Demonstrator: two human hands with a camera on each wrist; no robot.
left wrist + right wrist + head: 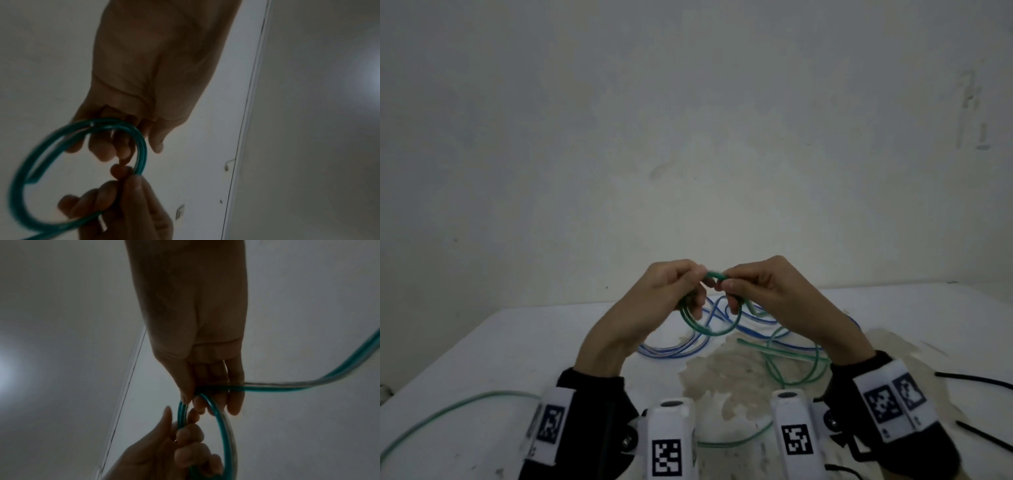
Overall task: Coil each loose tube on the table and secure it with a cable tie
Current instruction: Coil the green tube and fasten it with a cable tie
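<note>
The green tube point(709, 329) is held above the desk point(482, 359), its near end wound into a small coil of a few loops between both hands; the rest of it trails down to the right and lies in loose curves on the desk; the left hand point(667, 291) has its grip curled round the left side of the coil, thumb and fingers pinching the loops together; the right hand point(763, 287) pinches the top of the coil, with the trailing length passing through its fingers point(234, 402); behind the hands a blue tube point(671, 349) lies uncoiled on the desk; two black cable ties point(976, 380) lie at the right edge, well apart from the coil.
</note>
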